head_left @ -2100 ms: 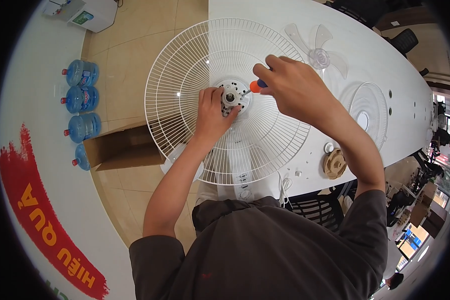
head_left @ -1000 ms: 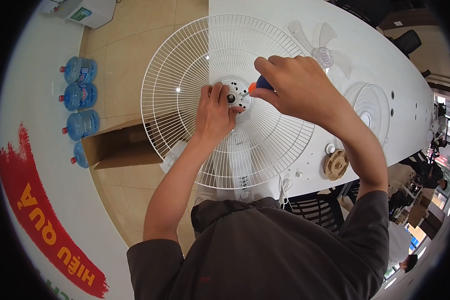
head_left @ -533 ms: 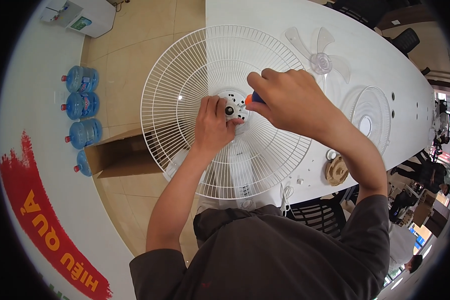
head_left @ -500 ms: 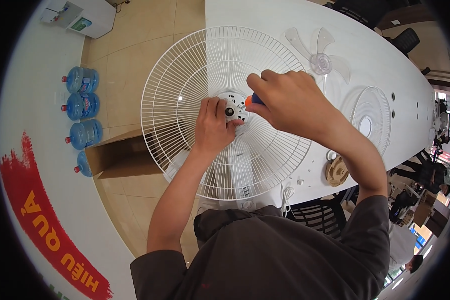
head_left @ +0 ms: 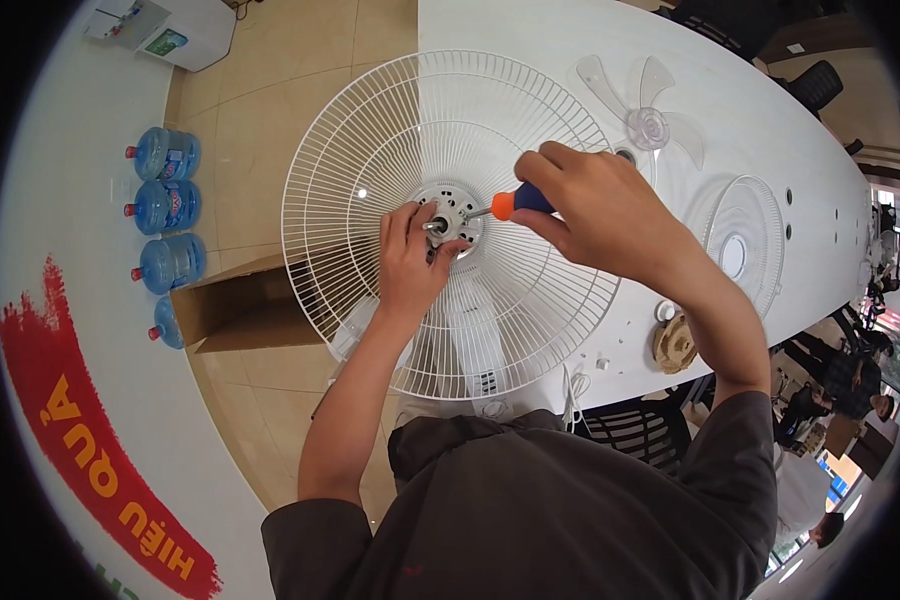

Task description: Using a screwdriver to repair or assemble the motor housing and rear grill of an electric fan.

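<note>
A large white wire fan grille (head_left: pixel 342 170) spreads out in front of me, partly over the table's left edge. At its middle is the white fan motor hub (head_left: pixel 458 214) with a metal shaft sticking out. My left hand (head_left: pixel 407 268) is closed round the hub's left and near side, fingers on top and thumb below. From the right, my right hand (head_left: pixel 610 212) grips a screwdriver (head_left: pixel 504 206) with a blue and orange handle. Its blade points left at the hub's edge; the exact contact spot is too small to tell. The white fan stand (head_left: pixel 478 335) shows through the wires.
Clear fan blades (head_left: pixel 650 128) and a second round grille (head_left: pixel 736 258) lie on the white table (head_left: pixel 530 30). Nearer are a brown moulded piece (head_left: pixel 673 346) and small white parts (head_left: pixel 602 364). An open cardboard box (head_left: pixel 245 322) and several blue water bottles (head_left: pixel 168 207) stand left.
The screwdriver and my right hand have shifted right, showing more of the handle and blade. My left hand has moved slightly left, and the hub has tilted so its shaft points left.
</note>
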